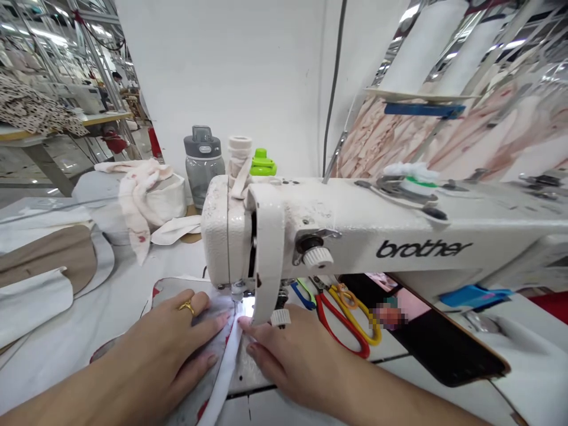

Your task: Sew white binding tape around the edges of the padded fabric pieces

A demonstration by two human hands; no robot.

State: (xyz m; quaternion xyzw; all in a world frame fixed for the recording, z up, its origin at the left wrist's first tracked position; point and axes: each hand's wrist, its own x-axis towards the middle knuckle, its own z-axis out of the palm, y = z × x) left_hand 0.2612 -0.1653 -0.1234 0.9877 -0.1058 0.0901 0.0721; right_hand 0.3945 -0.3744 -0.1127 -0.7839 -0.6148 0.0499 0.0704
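A white Brother sewing machine (355, 231) fills the middle of the view. Under its needle (239, 296) lies a light fabric piece (168, 290) with red marks and a white binding strip (226, 373) running toward me. My left hand (173, 343), with a gold ring, lies flat on the fabric left of the needle, fingers stretched out. My right hand (288, 349) rests right of the strip, fingertips pressing its edge by the presser foot.
Scissors with red and yellow handles (350, 319) lie behind the needle, next to a dark phone (444, 349). A grey bottle (204, 160), a green-capped bottle (262, 163) and folded cloth (146, 195) stand at the back. Tan and white fabric pieces (48, 260) lie left.
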